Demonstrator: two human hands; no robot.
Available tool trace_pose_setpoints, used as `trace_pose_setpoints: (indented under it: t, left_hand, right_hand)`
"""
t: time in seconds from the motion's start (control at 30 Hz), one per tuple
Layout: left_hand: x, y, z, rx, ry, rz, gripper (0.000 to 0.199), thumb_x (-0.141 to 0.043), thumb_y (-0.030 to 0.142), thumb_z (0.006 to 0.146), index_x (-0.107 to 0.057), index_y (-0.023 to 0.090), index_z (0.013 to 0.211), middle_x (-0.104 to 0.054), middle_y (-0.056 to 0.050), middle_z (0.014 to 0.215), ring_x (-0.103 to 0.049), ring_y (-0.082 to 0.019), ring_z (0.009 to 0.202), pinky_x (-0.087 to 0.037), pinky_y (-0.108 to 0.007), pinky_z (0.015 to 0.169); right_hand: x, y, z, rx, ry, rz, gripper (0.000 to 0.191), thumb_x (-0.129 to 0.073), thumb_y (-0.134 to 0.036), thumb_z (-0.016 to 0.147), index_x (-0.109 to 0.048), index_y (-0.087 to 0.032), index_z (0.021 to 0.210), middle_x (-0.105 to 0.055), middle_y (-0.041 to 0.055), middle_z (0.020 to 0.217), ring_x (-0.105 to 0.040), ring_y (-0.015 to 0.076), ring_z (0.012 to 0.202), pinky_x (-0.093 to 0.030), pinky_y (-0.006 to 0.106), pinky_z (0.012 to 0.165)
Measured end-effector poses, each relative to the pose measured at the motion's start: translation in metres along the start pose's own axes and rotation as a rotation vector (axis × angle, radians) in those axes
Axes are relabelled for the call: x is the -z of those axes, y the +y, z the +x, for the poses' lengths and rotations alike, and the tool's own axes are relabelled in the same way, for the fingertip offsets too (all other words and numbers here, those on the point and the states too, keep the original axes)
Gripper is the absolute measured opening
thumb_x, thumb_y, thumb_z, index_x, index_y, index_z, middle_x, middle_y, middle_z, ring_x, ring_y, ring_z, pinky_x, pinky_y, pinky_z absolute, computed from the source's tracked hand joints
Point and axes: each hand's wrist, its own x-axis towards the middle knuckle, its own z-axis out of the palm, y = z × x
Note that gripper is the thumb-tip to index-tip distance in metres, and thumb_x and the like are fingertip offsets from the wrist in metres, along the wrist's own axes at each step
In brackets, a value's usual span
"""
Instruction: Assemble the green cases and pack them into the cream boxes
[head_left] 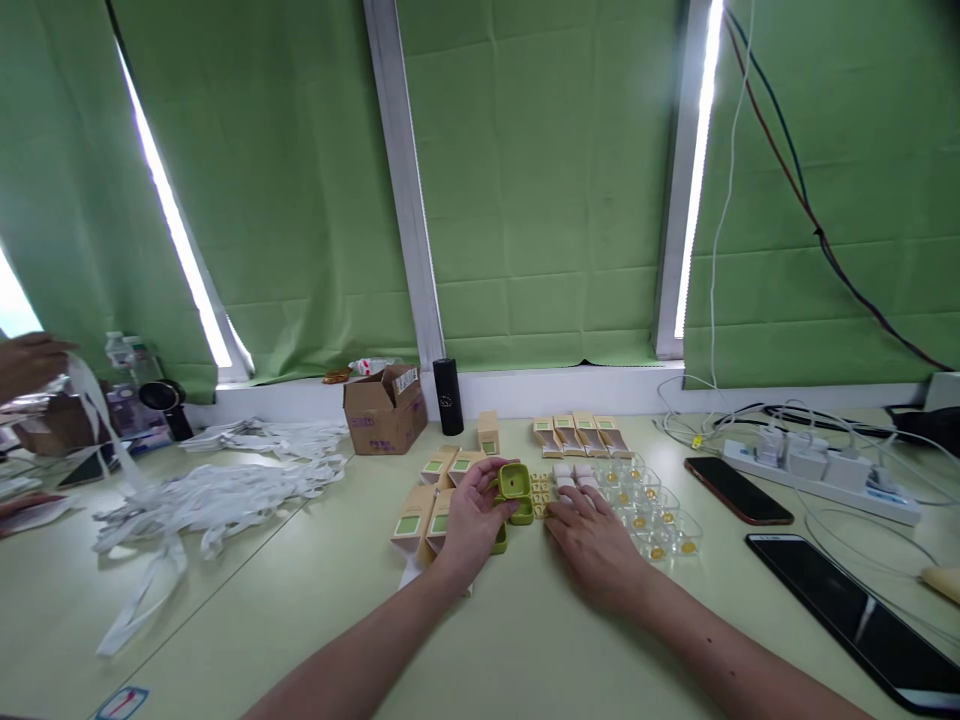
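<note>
A small green case (515,482) with its lid raised is held in my left hand (478,510), between thumb and fingers. Under my left hand another green case (500,541) shows in part. My right hand (592,535) rests with bent fingers by the white pieces (576,474) and small gold-coloured squares (540,490); whether its fingertips hold anything is hidden. Several clear cups with yellow centres (656,510) sit to its right. Beige boxes with green labels (412,522) lie left of my left hand, and more opened beige boxes (581,435) stand behind.
A cardboard box (385,410) and black cylinder (448,397) stand at the back. White straps (217,500) are heaped left, near another person's hand (34,362). At right are a phone (739,490), a larger dark-screened device (855,610), a power strip (821,480) and cables.
</note>
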Motion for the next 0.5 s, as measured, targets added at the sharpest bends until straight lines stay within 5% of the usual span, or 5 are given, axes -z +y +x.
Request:
trace_pose_setpoints:
  t: [0.33,0.5]
  left_hand:
    - [0.0006,-0.0011,0.0002,-0.005,0.002,0.021,0.055,-0.088,0.016,0.066,-0.064,0.019,0.115,-0.074,-0.011,0.127,-0.070,-0.026,0.119,-0.059,-0.038,0.100]
    - [0.0025,-0.0045,0.0015,-0.033,0.000,0.036,0.054,-0.087,0.015,0.066,-0.064,0.020,0.115,-0.075,-0.011,0.124,-0.071,-0.025,0.115,-0.059,-0.036,0.098]
  right_hand:
    - [-0.0007,0.0008,0.0031,0.004,0.033,-0.015,0.028,-0.062,-0.001,0.082,-0.073,-0.020,0.100,-0.076,0.0107,0.107,-0.058,0.0320,0.124,-0.034,0.050,0.113]
    - [0.0053,-0.0004,0.0043,-0.003,0.235,0.074,0.023,-0.058,-0.004,0.090,-0.071,-0.021,0.098,-0.077,0.0096,0.103,-0.066,0.0294,0.105,-0.039,0.049,0.104]
